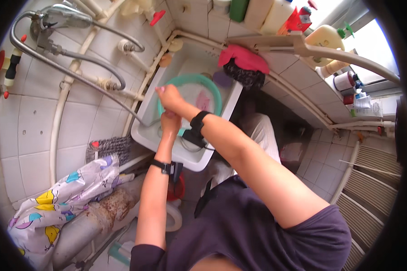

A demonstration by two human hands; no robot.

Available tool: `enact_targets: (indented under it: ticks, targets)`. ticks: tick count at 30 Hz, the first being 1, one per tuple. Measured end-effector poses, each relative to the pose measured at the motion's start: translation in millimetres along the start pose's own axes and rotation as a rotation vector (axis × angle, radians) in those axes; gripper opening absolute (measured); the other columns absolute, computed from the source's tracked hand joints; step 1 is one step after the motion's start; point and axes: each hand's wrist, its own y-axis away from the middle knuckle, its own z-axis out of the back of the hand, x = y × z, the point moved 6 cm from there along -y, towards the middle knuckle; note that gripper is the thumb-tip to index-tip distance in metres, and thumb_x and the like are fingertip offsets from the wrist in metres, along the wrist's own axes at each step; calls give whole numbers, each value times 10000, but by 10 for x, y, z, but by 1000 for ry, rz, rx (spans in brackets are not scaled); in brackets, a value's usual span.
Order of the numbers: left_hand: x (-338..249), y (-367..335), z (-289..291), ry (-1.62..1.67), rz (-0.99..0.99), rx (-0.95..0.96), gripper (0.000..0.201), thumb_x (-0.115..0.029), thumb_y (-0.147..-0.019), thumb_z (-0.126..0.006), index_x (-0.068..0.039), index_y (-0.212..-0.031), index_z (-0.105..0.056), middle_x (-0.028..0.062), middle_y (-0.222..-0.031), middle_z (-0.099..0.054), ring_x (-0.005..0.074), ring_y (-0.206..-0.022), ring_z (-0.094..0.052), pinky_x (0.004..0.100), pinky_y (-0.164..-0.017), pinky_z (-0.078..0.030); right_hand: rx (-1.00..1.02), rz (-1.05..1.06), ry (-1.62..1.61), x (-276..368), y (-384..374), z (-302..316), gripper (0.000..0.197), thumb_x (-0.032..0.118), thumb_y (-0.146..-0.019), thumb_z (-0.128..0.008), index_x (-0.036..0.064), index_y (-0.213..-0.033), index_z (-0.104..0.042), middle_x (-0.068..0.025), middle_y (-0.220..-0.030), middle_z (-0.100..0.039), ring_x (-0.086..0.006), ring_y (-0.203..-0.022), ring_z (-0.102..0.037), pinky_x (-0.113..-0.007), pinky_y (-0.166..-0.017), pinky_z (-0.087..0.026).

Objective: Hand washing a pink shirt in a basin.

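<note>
Over the near left rim of a green basin (218, 97), both hands are close together. My right hand (172, 98) is closed, its fingers curled, and something pinkish barely shows at its far edge. Just below it, touching, is my left hand (170, 121), also closed as far as it shows; what either holds is hidden. A metal shower hose (99, 90) runs down to beside my left hand, but I cannot tell whether it is gripped. In the basin lies a pink cloth (203, 100). The basin stands in a white sink (142, 128).
A pink cloth (244, 58) and a black patterned cloth (245, 74) hang over the sink's right edge. At upper left a metal tap (61, 18) is fixed to the tiled wall. Several bottles (323, 40) line the windowsill. A patterned plastic cover (72, 185) hangs lower left.
</note>
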Motion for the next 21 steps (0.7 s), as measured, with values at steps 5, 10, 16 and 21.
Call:
enact_targets:
  ticks: [5, 10, 16, 21]
  targets:
    - [-251, -75, -267, -19, 499, 330, 139, -175, -723, -686, -48, -776, -666, 188, -721, -668, 409, -746, -651, 453, -664, -503, -90, -418, -463, -867, 3, 417, 329, 342, -920, -594, 38, -796, -623, -112, -687, -637, -228, -494, -584, -364, -490, -488]
    - [-80, -96, -580, 596, 708, 720, 382, -73, -624, -775, -10, -983, -662, 128, -856, -683, 219, -828, -676, 351, -672, -521, 353, -313, -467, -1150, 274, 1031, 275, 173, -846, -700, 55, -1079, -613, -76, -878, -668, -157, -759, -655, -280, -619, -544]
    - [-926, -613, -980, 1336, 779, 553, 550, -61, -795, -717, -27, -1301, -503, 132, -1197, -591, 200, -1020, -623, 299, -866, -510, -64, 70, 18, -1057, 619, 2593, 343, 15, -750, -690, 44, -1074, -581, -66, -978, -649, -99, -768, -650, -232, -558, -482]
    - [-1083, -786, -1505, 1224, 708, 310, 475, -61, -876, -629, 12, -1320, -477, 154, -1227, -582, 213, -1094, -597, 324, -912, -502, -447, 501, 1082, -1030, 680, 2884, 435, 9, -680, -636, 72, -1100, -540, -113, -1227, -526, -336, -1220, -455, -494, -1029, -341]
